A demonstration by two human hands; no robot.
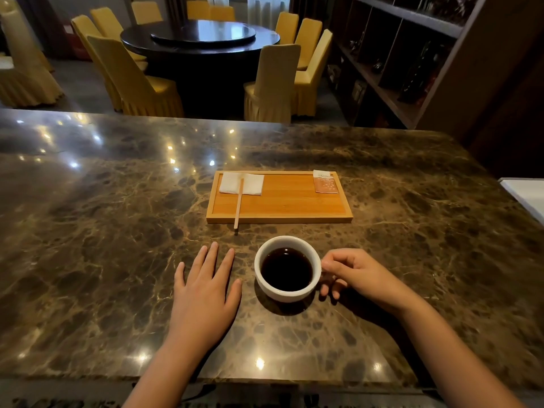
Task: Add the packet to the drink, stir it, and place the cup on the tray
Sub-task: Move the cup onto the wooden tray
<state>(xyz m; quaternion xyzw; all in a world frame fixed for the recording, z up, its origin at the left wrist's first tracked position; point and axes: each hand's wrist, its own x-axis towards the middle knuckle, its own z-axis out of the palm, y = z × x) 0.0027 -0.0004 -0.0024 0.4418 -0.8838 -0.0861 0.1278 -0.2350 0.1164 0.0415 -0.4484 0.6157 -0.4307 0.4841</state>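
A white cup [266, 285] full of dark drink stands on the marble counter, close to me. My right hand [357, 273] is curled around the cup's handle on its right side. My left hand [206, 285] lies flat on the counter just left of the cup, fingers spread, holding nothing. Behind the cup sits a wooden tray [282, 203]. An orange packet [325, 181] lies in the tray's far right corner. A folded white napkin [242, 184] is in its far left corner, with a wooden stir stick [239, 206] lying across it and poking over the tray's front edge.
The marble counter [117, 231] stretches wide to both sides. A white object [527, 198] shows at the right edge. Beyond the counter stand a round dark dining table [200, 35], yellow-covered chairs [135, 81] and a dark shelf unit [406, 54] on the right.
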